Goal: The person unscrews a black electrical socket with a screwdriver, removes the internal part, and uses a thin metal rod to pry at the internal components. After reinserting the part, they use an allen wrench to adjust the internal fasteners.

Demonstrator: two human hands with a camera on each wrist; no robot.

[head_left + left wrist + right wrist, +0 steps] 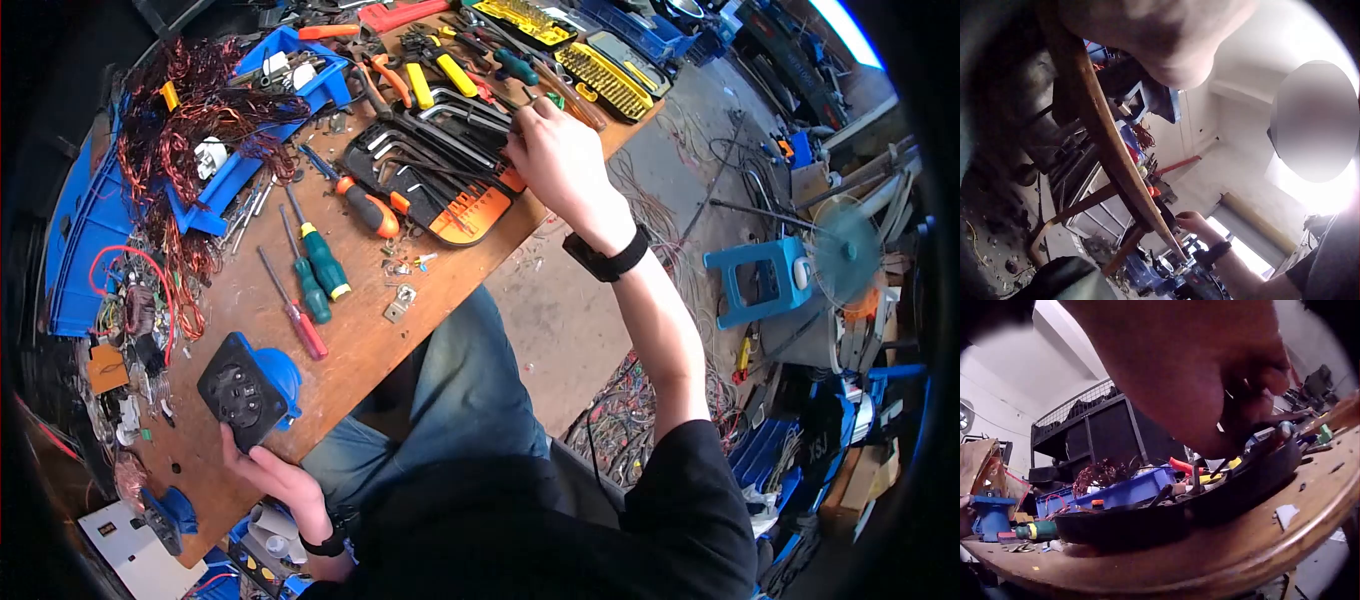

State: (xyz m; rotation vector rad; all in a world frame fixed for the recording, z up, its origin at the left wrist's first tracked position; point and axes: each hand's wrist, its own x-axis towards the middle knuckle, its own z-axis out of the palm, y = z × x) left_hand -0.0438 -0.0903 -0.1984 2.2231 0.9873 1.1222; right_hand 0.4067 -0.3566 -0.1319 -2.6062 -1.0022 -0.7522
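My left hand (275, 478) holds the lower corner of a black faceplate (240, 390) with a round blue body (278, 378) behind it, at the table's near edge. At the right end of an open black and orange hex key case (462, 215), my right hand (560, 165) reaches down with bent fingers. Its fingertips are hidden in the head view. In the right wrist view, the right hand (1191, 369) is above the dark case (1129, 525); shadow hides whether it pinches a key. The left wrist view shows the left hand (1166, 37) only as a blurred patch.
Screwdrivers (322, 262) and pliers (368, 207) lie between the faceplate and the case. Blue bins (205, 205) with copper wire stand behind. Yellow bit sets (605, 85) sit at the far end. A blue stool (760, 282) and cables are on the floor.
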